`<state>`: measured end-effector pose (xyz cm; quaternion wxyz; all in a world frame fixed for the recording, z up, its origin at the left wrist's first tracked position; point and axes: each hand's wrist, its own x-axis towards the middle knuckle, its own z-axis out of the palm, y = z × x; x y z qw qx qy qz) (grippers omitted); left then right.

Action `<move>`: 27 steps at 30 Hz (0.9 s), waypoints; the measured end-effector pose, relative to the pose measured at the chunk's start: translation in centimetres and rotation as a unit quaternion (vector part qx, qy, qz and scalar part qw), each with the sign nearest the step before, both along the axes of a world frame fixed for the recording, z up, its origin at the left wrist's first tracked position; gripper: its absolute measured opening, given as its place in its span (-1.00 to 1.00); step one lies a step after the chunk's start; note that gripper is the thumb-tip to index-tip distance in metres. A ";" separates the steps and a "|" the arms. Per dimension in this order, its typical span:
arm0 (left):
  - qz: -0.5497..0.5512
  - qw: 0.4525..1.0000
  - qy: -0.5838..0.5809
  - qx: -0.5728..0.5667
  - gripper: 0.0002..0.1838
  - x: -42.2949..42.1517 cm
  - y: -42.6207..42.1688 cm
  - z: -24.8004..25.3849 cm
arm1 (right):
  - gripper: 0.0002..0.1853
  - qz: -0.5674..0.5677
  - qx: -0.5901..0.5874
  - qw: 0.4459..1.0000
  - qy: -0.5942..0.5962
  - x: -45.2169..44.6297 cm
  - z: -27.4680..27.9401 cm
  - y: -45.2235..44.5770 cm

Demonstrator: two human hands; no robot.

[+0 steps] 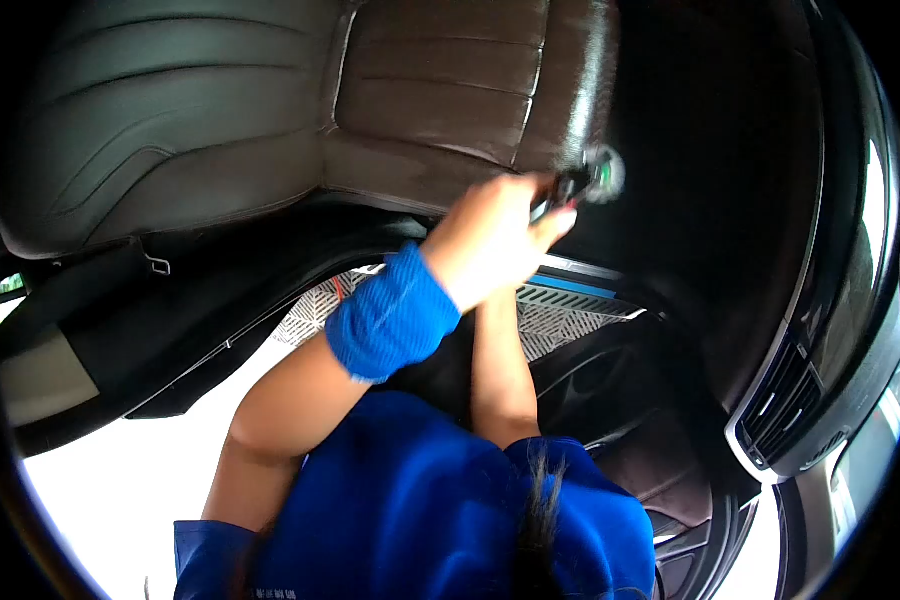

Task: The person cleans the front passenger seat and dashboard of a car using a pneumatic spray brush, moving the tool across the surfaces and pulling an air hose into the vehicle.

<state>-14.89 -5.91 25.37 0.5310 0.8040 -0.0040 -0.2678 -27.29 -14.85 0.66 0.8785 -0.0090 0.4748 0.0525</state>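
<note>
My left hand point(505, 225), below a blue wristband point(390, 315), is closed around a black tool with a round, pale head point(604, 174). A spot of green shows in the head, which is blurred. It is at the front edge of the dark brown leather car seat point(430, 75), where a shiny streak point(590, 80) runs along the leather. My right forearm point(502, 370) reaches up beneath the left wrist. The left hand covers my right hand, so its fingers are hidden.
The seat's backrest point(190, 110) stands at the left, near a belt with a metal buckle tongue point(157, 264). Below the seat runs a door sill point(580, 275), beside patterned flooring point(545, 335). The dashboard with an air vent point(782, 400) is at the right, above an open door panel point(640, 430).
</note>
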 end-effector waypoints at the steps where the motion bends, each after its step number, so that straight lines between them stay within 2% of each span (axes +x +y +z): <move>1: -0.020 0.999 0.026 -0.003 -0.72 -1.8 0.7 0.6 | 0.06 0.000 0.003 1.000 -0.021 -0.8 -0.5 0.1; 3: -0.004 1.000 0.008 -0.004 -0.66 -5.7 1.9 0.7 | 0.07 0.003 0.020 0.999 -0.036 -2.3 -1.9 0.2; 4: -0.012 0.999 0.031 0.031 -0.60 -6.7 2.8 1.8 | 0.08 -0.007 0.049 0.998 -0.026 -2.5 -2.6 0.1; 5: -0.009 0.998 0.051 0.019 -0.56 -8.0 3.8 1.9 | 0.09 -0.028 0.100 0.995 -0.008 -2.8 -3.8 -0.2; 6: 0.005 0.998 0.046 0.030 -0.56 -9.3 4.7 2.3 | 0.10 -0.088 0.261 0.961 -0.001 -3.7 -7.4 -1.3; 8: 0.038 0.997 0.046 0.050 -0.55 -11.6 6.7 2.8 | 0.11 -0.033 0.113 0.992 0.052 -1.5 -3.1 -0.1; 9: 0.056 0.995 0.055 0.057 -0.56 -12.5 8.0 3.3 | 0.07 -0.020 0.079 0.995 0.053 -1.2 -3.0 0.1; 11: 0.093 0.985 0.108 0.098 -0.60 -13.8 10.0 4.1 | 0.04 -0.078 0.151 0.983 0.066 -1.0 -2.4 -0.3; 13: 0.160 0.972 0.124 0.116 -0.67 -15.9 12.1 2.7 | 0.04 -0.070 0.116 0.984 0.119 -0.2 -0.7 0.2; 14: 0.199 0.965 0.062 0.158 -0.75 -17.2 13.0 1.3 | 0.05 -0.072 0.117 0.984 0.116 0.0 -0.2 0.2; 15: 0.232 0.952 0.106 0.168 -0.75 -17.0 13.9 1.2 | 0.05 -0.075 0.118 0.984 0.113 0.0 0.0 0.3; 21: 0.349 0.913 0.011 0.212 -0.69 -16.9 17.3 -3.6 | 0.04 -0.062 0.094 0.988 0.102 0.1 0.1 0.5; 23: 0.358 0.909 0.020 0.214 -0.69 -16.5 17.5 -3.9 | 0.05 -0.061 0.079 0.990 0.099 0.1 0.1 0.5; 24: 0.376 0.912 0.000 0.165 -0.69 -16.3 17.6 -4.3 | 0.04 -0.060 0.080 0.990 0.099 0.2 0.2 0.5; 26: 0.372 0.922 0.069 0.077 -0.72 -16.8 18.2 -3.8 | 0.05 -0.051 0.077 0.991 0.099 0.1 0.1 0.5; 27: 0.377 0.919 0.110 0.024 -0.74 -16.0 18.0 -1.6 | 0.05 -0.045 0.073 0.992 0.097 0.1 0.1 0.5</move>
